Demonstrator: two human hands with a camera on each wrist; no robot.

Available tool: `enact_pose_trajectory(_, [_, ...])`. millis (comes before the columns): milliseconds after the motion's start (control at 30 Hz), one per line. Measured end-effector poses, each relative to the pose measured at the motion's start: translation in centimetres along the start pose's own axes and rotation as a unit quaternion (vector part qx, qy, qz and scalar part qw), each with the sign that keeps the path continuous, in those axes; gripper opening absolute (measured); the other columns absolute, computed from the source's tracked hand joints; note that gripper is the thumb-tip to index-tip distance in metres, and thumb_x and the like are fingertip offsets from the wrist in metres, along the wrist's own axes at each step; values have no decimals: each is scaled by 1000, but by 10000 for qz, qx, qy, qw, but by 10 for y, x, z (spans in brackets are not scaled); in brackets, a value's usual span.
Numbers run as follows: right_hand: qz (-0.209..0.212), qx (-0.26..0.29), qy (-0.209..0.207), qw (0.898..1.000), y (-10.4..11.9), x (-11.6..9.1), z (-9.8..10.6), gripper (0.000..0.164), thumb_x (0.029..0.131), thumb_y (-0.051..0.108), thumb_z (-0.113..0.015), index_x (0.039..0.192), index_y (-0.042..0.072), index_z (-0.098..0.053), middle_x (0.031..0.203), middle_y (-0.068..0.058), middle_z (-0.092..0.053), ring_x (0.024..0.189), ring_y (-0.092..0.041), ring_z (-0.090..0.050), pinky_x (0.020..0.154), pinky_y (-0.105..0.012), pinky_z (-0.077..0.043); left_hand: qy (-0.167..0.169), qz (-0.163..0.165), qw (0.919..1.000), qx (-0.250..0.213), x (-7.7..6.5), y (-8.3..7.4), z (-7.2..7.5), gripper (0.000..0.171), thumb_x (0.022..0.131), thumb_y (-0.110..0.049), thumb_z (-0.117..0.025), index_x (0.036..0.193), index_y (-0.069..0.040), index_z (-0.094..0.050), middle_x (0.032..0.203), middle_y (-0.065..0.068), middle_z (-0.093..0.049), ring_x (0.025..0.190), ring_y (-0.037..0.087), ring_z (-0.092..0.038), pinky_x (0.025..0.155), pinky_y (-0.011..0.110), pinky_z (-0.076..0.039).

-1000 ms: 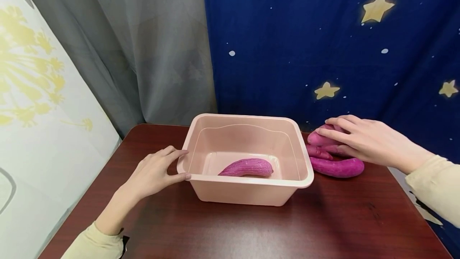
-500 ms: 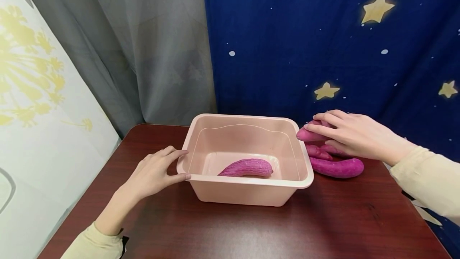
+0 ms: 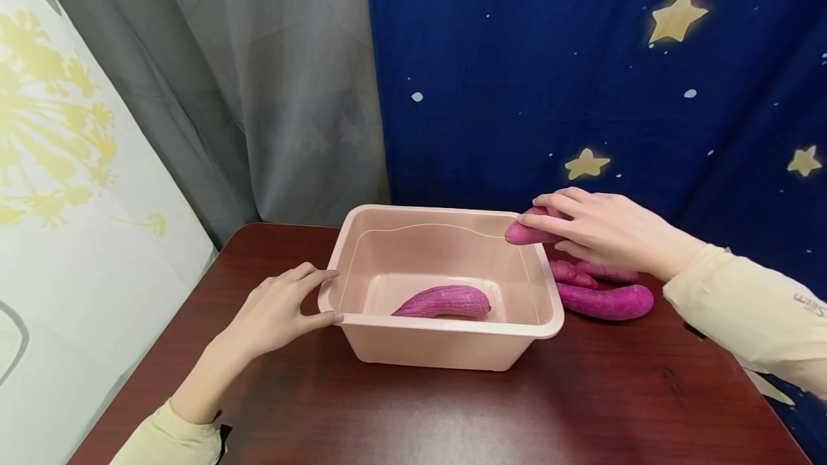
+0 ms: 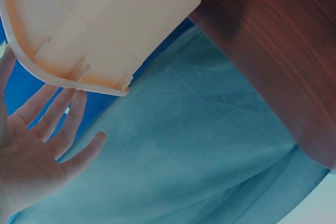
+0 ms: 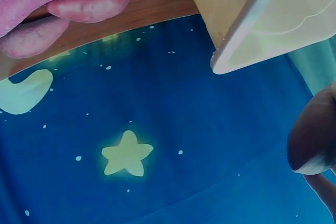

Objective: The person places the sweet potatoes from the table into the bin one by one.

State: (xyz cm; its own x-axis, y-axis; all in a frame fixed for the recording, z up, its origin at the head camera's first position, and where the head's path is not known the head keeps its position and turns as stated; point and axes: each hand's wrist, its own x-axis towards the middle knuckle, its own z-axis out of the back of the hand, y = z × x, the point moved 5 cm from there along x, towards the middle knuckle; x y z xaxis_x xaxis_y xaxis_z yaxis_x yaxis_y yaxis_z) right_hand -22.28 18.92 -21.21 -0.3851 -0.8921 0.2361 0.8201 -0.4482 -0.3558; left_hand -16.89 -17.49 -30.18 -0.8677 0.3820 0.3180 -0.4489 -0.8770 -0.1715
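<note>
My right hand (image 3: 597, 232) holds a pink sweet potato (image 3: 526, 233) from above, over the right rear rim of the pale pink basin (image 3: 439, 343). In the right wrist view that sweet potato (image 5: 313, 132) is at the right edge, fingers mostly out of sight. My left hand (image 3: 278, 307) rests its fingertips and thumb on the basin's left rim. From the left wrist, those fingers (image 4: 50, 121) look nearly straight, tips at the rim. Inside the basin lies a curved, wrinkled purple sweet potato (image 3: 446, 301).
Right of the basin lie a long curved purple sweet potato (image 3: 607, 301) and two smaller ones behind it, a reddish sweet potato (image 3: 571, 273) and a pinkish sweet potato (image 3: 610, 273). The brown table (image 3: 439, 415) ends at a blue star-print curtain (image 3: 484, 92) and a grey curtain (image 3: 310, 92).
My right hand has lifted the pink sweet potato off the pile and carried it left to the basin's rim. The left hand and the basin stay put.
</note>
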Motion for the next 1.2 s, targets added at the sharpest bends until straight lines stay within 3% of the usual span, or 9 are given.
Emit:
enact_pose_trajectory(333, [221, 5, -74, 9997, 4, 13, -4, 54, 70, 14, -66, 122, 13, -51, 114, -9, -49, 98, -25, -47, 68, -39, -45, -31, -22, 10000, -11, 0, 0, -1, 59, 71, -54, -63, 115, -14, -58, 89, -8, -51, 72, 9, -50, 63, 35, -37])
enact_pose_trajectory(667, [381, 116, -159, 9991, 8, 30, -9, 47, 76, 11, -63, 121, 13, -52, 113, -10, -49, 97, -26, -47, 64, -39, -45, -19, -16, 10000, 10, 0, 1, 0, 59, 71, -54, -63, 114, -15, -58, 89, -7, -50, 72, 9, -50, 63, 36, -38])
enact_pose_trajectory(1200, [597, 195, -204, 9978, 14, 55, -13, 46, 77, 14, -65, 121, 14, -52, 113, -9, -50, 96, -24, -48, 64, -36, -45, -19, -23, 10000, 34, 0, 2, -1, 59, 71, -54, -63, 115, -15, -58, 90, -8, -50, 74, 9, -51, 65, 37, -38])
